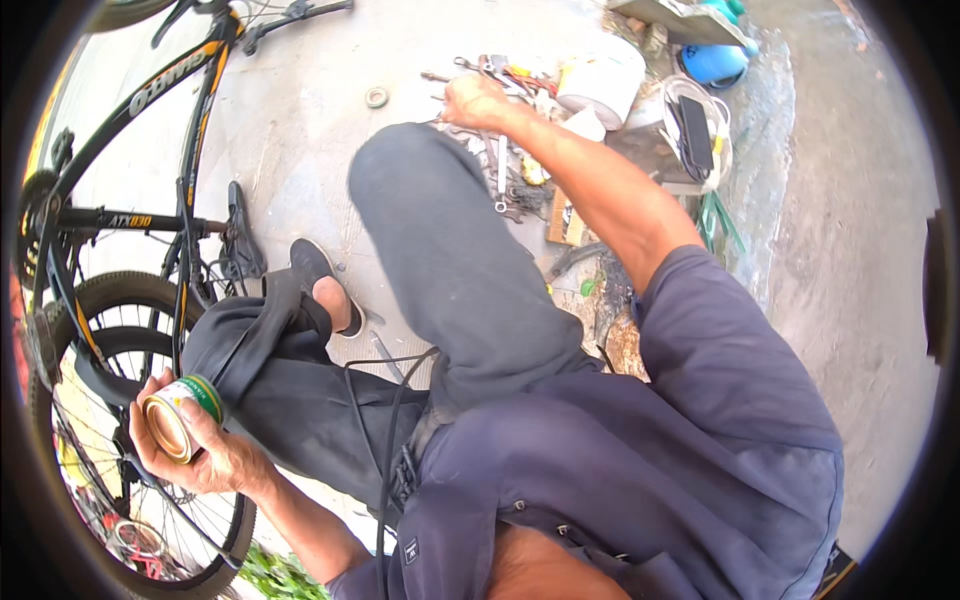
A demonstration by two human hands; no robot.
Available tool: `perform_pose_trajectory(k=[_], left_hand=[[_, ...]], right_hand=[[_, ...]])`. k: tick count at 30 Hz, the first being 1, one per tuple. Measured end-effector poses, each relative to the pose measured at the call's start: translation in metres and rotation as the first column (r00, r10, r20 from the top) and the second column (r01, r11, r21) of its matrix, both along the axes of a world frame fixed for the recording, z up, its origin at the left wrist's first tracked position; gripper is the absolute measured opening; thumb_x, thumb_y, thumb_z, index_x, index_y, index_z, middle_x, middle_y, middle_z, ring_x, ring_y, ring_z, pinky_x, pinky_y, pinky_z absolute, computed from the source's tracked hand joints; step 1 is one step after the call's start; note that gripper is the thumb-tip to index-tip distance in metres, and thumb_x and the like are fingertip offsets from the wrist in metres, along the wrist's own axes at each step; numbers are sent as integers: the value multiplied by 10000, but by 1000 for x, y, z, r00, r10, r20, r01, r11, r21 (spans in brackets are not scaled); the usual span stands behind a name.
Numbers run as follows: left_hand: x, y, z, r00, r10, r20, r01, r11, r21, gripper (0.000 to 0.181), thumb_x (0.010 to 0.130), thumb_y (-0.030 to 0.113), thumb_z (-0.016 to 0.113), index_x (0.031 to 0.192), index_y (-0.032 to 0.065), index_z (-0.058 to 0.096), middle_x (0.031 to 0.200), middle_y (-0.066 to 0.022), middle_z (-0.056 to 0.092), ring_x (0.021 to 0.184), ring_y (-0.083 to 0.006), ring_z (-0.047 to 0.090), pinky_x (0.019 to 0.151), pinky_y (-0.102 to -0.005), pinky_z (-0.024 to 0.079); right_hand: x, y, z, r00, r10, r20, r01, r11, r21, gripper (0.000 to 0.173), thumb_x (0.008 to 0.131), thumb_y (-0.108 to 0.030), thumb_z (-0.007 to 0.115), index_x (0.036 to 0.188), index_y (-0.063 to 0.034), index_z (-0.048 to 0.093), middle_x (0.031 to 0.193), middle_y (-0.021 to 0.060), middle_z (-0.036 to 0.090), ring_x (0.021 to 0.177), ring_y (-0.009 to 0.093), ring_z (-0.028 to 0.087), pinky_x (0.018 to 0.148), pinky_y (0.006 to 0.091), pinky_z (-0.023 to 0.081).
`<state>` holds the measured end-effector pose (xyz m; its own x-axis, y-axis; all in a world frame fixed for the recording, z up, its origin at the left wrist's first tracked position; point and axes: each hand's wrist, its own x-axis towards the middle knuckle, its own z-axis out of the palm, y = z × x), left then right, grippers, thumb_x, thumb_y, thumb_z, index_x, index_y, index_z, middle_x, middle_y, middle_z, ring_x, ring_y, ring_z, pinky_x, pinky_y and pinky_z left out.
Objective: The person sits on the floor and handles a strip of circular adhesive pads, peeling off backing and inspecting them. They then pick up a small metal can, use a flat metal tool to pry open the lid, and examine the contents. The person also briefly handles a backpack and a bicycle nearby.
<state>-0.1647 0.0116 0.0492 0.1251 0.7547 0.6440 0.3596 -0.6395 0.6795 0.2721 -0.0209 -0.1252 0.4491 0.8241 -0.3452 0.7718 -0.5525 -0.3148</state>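
My left hand (199, 454) is wrapped around a small round tin (180, 420) with a green and white label, one metal end facing up towards me. It is held beside my left knee, close to the wheel of a bicycle (135, 217). Out past my raised right knee, my right hand (474, 103) is at a pile of hand tools (517, 79) on the ground, fingers curled. A thin metal tip shows by its fingers, but whether I grip that piece is unclear. A wrench (502, 171) lies just nearer than this hand.
A roll of tape (376, 97) lies on the concrete. Right of the tools are a white bucket (604, 79), a clear plastic container (679, 169) with a phone (696, 135) on it, and a blue bottle (712, 64). A small cardboard box (564, 219) sits below my right forearm.
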Motion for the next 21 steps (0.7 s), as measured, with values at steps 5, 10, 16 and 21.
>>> perform_pose_trajectory(k=[5, 10, 16, 21], left_hand=[[48, -20, 13, 994, -76, -77, 68, 993, -99, 467, 905, 69, 627, 1300, -64, 418, 1135, -223, 575, 1014, -330, 606, 944, -434, 483], [103, -23, -28, 921, -373, -113, 330, 900, -284, 524, 862, 30, 668, 1312, -53, 413, 1156, -188, 563, 1052, -291, 588, 959, -399, 476], [159, -12, -81, 709, -449, -544, 501, 864, -59, 649, 771, 29, 763, 1320, -11, 420, 1151, -158, 571, 1030, -252, 589, 935, -326, 468], [158, -7, -92, 731, -532, -428, 538, 834, -119, 637, 804, -4, 711, 1339, -18, 366, 1158, -203, 546, 1050, -277, 576, 952, -387, 463]], right_hand=[[-76, -110, -88, 922, -317, -222, 332, 943, 31, 242, 767, -206, 616, 838, 9, 702, 917, 264, 661, 893, 388, 661, 785, 448, 529], [-128, -192, -163, 795, -540, -276, 551, 834, -44, 225, 773, -211, 597, 845, -10, 665, 868, 238, 666, 890, 390, 651, 792, 478, 507], [-121, -237, -173, 719, -627, -300, 604, 777, -177, 256, 821, -256, 592, 915, -31, 667, 899, 224, 667, 925, 373, 643, 824, 471, 496], [-61, -255, -156, 539, -784, -307, 814, 579, -51, 342, 795, -353, 670, 963, -55, 669, 943, 196, 674, 935, 346, 648, 841, 438, 493]])
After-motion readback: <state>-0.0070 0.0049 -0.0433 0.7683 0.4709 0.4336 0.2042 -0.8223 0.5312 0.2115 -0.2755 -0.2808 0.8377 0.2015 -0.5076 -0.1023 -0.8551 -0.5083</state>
